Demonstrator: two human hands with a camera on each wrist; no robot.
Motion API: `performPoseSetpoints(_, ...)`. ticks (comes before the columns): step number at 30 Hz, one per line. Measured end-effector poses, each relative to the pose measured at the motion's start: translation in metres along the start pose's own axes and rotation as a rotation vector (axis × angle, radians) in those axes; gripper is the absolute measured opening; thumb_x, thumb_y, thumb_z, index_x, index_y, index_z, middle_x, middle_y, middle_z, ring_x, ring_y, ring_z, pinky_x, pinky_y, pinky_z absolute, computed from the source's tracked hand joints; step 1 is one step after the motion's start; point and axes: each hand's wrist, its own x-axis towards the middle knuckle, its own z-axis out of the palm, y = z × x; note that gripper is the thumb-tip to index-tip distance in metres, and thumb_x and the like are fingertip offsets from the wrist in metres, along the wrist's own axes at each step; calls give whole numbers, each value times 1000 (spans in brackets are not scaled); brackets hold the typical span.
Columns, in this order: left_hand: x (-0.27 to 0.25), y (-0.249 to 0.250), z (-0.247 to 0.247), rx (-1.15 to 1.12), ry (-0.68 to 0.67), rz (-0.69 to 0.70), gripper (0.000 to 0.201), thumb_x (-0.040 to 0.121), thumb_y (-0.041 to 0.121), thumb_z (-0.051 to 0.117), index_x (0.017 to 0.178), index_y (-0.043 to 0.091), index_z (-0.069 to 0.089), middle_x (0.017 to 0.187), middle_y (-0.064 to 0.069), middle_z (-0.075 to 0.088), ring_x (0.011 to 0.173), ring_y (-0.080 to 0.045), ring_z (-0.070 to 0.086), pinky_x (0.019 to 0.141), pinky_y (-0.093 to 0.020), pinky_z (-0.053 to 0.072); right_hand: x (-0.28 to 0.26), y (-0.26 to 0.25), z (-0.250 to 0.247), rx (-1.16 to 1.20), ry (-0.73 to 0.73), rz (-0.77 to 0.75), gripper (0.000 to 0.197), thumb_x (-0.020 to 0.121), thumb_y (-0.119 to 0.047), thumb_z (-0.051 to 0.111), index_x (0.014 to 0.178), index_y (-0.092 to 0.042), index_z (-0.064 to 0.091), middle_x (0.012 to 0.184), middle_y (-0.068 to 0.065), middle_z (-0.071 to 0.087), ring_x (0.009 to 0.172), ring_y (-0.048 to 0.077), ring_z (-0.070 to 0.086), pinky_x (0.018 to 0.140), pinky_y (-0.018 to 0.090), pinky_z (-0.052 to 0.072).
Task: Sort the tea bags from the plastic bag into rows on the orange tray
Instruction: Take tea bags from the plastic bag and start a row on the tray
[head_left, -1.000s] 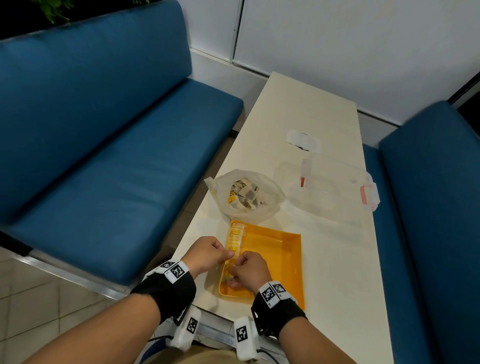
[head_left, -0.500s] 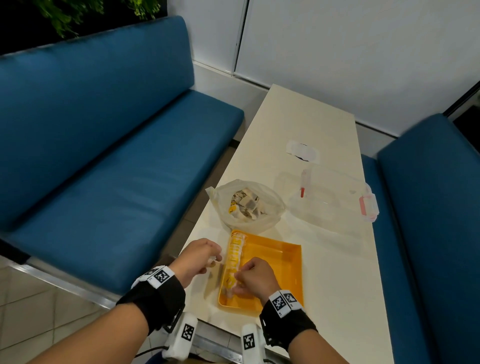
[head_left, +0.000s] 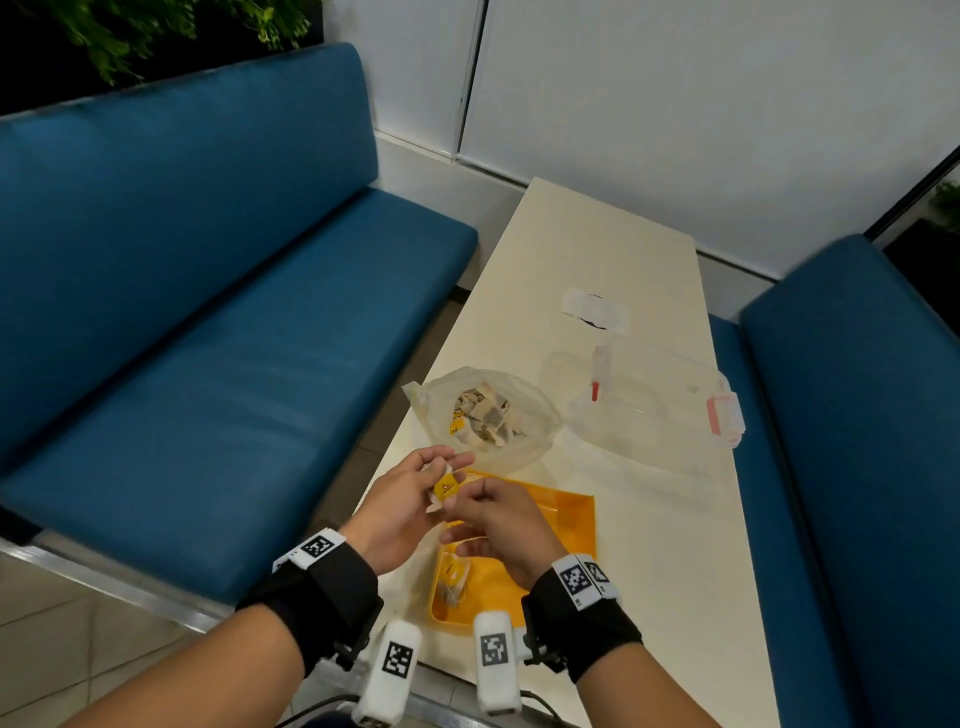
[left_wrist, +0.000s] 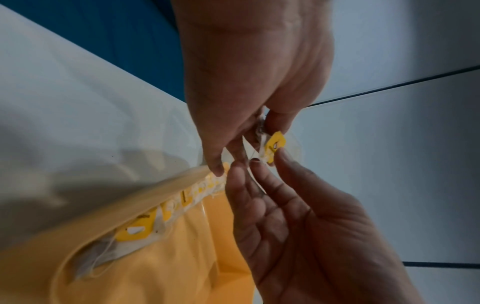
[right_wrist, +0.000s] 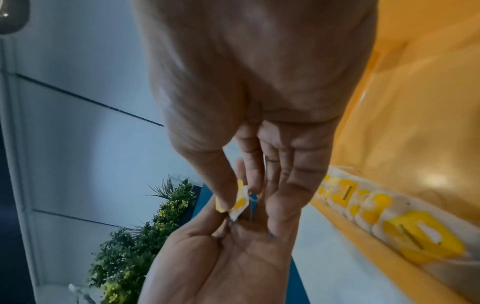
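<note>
Both hands are raised over the far left corner of the orange tray (head_left: 563, 525). Between them is a tea bag (head_left: 445, 486) with a yellow tag (left_wrist: 275, 144). My left hand (head_left: 434, 470) pinches the bag's paper between thumb and fingers (left_wrist: 275, 121). The thumb and forefinger of my right hand (head_left: 467, 501) pinch the tag (right_wrist: 240, 199). A row of tea bags (head_left: 454, 577) with yellow tags (right_wrist: 363, 209) lies along the tray's left wall. Just beyond the tray, the open plastic bag (head_left: 488, 415) holds several more tea bags.
A clear lidded container with red latches (head_left: 665, 410) lies right of the plastic bag. A white wrapper (head_left: 595, 309) lies farther back on the cream table (head_left: 649, 571). Blue benches (head_left: 208, 364) flank the table on both sides. The tray sits near the table's left edge.
Both hands have lifted off the tray's left side and met above its far left corner. They now hold one tea bag between them.
</note>
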Motion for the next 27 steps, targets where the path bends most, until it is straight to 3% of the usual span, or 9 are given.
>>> performPoseSetpoints(4, -1, -1, 5, 17, -20, 33, 26, 111, 21, 40, 126, 11, 58, 127, 0, 73, 115, -24, 68, 84, -39, 55, 1, -2, 2, 98, 41, -12, 12, 89, -7, 71, 95, -4, 60, 79, 14, 69, 66, 25, 68, 52, 28, 50)
performPoseSetpoints(7, -2, -3, 5, 68, 15, 85, 24, 110, 21, 42, 124, 10, 59, 124, -2, 74, 113, -24, 70, 80, -37, 55, 0, -6, 1, 178, 57, -28, 9, 89, -2, 68, 91, -4, 60, 77, 18, 66, 65, 25, 67, 51, 27, 48)
performPoseSetpoints(12, 3, -9, 1, 89, 60, 184, 18, 106, 11, 52, 120, 8, 61, 119, -13, 73, 102, -26, 70, 84, -43, 54, 0, -14, -1, 151, 98, -60, 9, 87, -1, 68, 93, -1, 62, 76, 17, 66, 65, 25, 66, 52, 28, 48)
performPoseSetpoints(14, 7, -8, -1, 77, 71, 203, 18, 103, 4, 55, 119, 9, 62, 117, -16, 74, 97, -25, 70, 81, -38, 55, 2, -16, -3, 95, 142, -76, 7, 86, -2, 68, 92, -1, 63, 76, 16, 67, 66, 24, 67, 52, 29, 49)
performPoseSetpoints(16, 7, -6, -3, 73, 67, 216, 22, 99, -1, 58, 119, 8, 62, 115, -16, 73, 98, -25, 71, 81, -36, 56, 2, -17, -7, 53, 184, -110, 5, 86, -3, 67, 89, -3, 63, 77, 15, 69, 69, 25, 70, 54, 29, 50)
performPoseSetpoints(20, 5, 0, -5, 62, 10, 199, 36, 89, -11, 64, 119, 8, 63, 119, -20, 70, 104, -29, 70, 89, -42, 57, 4, -20, -11, -87, 240, -242, 5, 85, 0, 66, 85, -2, 62, 74, 11, 68, 67, 25, 70, 54, 30, 51)
performPoseSetpoints(23, 3, 8, -4, 160, -53, 163, 42, 80, 1, 73, 120, 13, 68, 118, -13, 72, 102, -30, 71, 91, -44, 55, 5, -25, -15, -246, 285, -338, 10, 83, -4, 67, 79, -12, 63, 70, 6, 70, 68, 25, 71, 56, 30, 51)
performPoseSetpoints(27, 4, 16, -3, 477, -61, 221, 10, 93, 20, 72, 102, 19, 78, 99, -10, 77, 91, -19, 70, 88, -39, 51, 9, -29, -22, -370, 280, -409, 14, 82, -10, 72, 78, -22, 65, 72, 2, 69, 68, 17, 68, 58, 22, 49)
